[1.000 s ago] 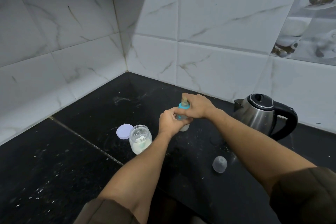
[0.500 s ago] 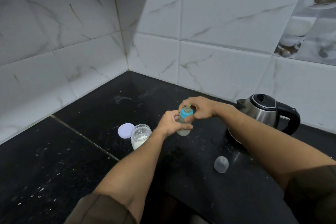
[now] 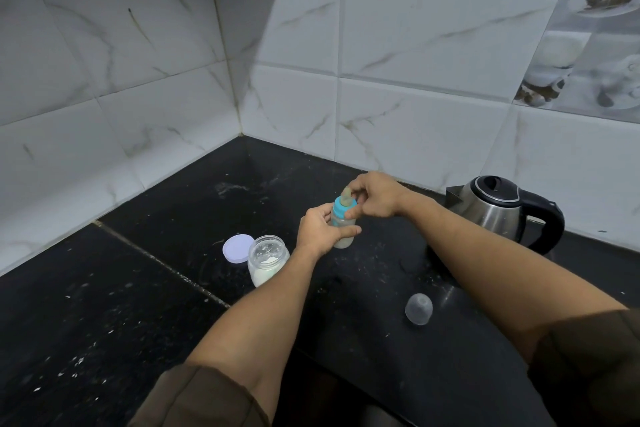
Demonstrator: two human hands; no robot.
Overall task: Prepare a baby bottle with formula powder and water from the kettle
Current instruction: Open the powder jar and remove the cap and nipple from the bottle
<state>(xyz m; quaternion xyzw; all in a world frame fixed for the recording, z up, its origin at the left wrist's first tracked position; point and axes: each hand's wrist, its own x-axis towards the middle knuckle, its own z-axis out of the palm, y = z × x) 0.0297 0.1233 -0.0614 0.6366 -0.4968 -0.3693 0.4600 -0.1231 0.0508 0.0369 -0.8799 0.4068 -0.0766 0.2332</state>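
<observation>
A small baby bottle (image 3: 343, 234) with a blue collar and a pale teat stands upright on the black counter (image 3: 145, 288). My left hand (image 3: 320, 230) is wrapped around the bottle's body. My right hand (image 3: 375, 196) pinches the blue collar and teat from the right. An open glass jar of white formula powder (image 3: 267, 259) stands to the left of the bottle, with its lilac lid (image 3: 238, 248) lying flat beside it. The steel kettle (image 3: 498, 206) with a black handle stands at the right, lid down.
The bottle's clear dome cap (image 3: 419, 308) lies on the counter in front of the kettle, under my right forearm. White marble-look tiled walls (image 3: 398, 87) meet in a corner behind. Specks of powder are scattered over the dark counter.
My right hand has drawn back from over the teat, which now shows, and holds the collar from the side. The left hand has kept its grip on the bottle.
</observation>
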